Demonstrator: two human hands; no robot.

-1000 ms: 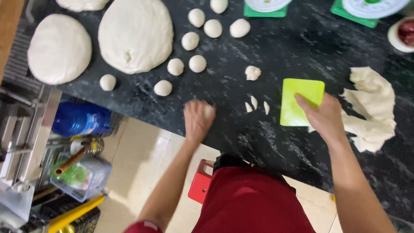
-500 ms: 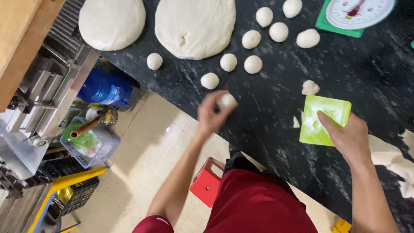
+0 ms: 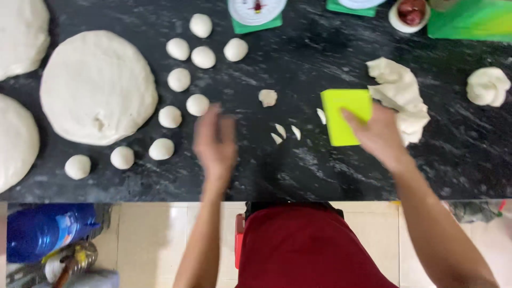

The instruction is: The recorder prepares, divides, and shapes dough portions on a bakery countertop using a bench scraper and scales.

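Head view: right hand (image 3: 381, 136) grip grasps flat lime plastic scraper (image 3: 345, 116); blurred left hand (image 3: 215, 141) released over speckled black counter (image 3: 298, 165).

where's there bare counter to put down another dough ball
Bare black counter runs along the near edge, between the left hand and the right hand on the green scraper. More lies between the dough balls and the torn dough lump. The left side is crowded by the large dough round.
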